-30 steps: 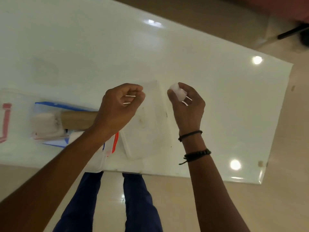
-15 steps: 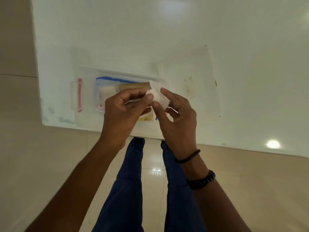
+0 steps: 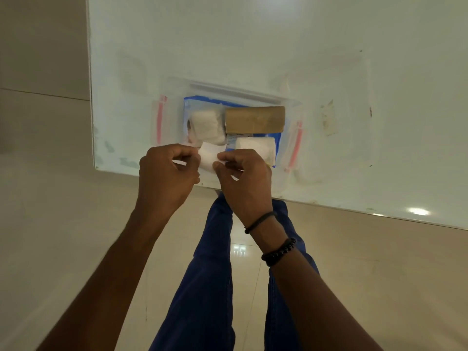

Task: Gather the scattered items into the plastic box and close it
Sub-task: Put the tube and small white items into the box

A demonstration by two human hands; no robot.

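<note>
Left hand [image 3: 168,177] and right hand [image 3: 244,181]: both pinch one white packet [image 3: 209,158] over box [image 3: 240,93] near rim, at table [image 3: 329,46] edge.

Before me stood a glossy white desk [image 3: 253,41], scuffed along its near edge. Below and left of the desk ran a beige tiled floor [image 3: 50,224]. Ceiling light glinted off the desk's near right edge.

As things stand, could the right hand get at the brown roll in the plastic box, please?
Probably not yet: the right hand and left hand are both pinching a small white item. The brown roll itself lies uncovered in the open plastic box, just beyond the fingers.
</note>
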